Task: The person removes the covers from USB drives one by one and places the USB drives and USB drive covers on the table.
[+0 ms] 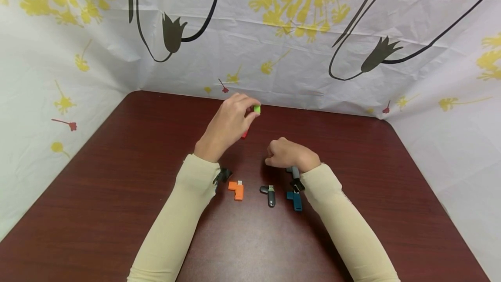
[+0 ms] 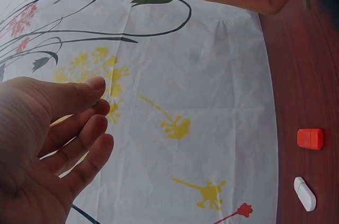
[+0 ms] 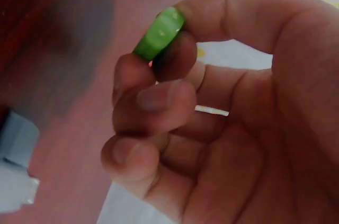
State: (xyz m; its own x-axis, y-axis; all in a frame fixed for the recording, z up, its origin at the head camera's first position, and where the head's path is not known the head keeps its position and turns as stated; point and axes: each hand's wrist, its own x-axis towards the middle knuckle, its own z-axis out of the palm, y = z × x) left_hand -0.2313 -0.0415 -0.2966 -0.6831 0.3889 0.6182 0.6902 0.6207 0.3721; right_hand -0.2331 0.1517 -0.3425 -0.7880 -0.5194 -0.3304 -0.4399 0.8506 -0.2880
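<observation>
Lime block [image 1: 257, 109] pinched by left hand [image 1: 231, 121] looks parted from green piece [image 3: 161, 33] right hand [image 1: 288, 153] pinches, likely needing placement next.

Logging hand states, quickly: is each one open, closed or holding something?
Left hand: closed, pinching a lime-green piece.
Right hand: closed, pinching a green piece.

A dark red-brown tabletop [image 1: 137, 195] is noted. An orange USB stick [image 1: 239, 191], a dark grey USB stick [image 1: 272, 197] and a blue USB stick [image 1: 298, 203] are laid across it, each with a small matching piece at its side. A grey item [image 1: 295, 172] is partly hidden. A red piece [image 2: 310, 139] is found near a white piece [image 2: 305, 194].
</observation>
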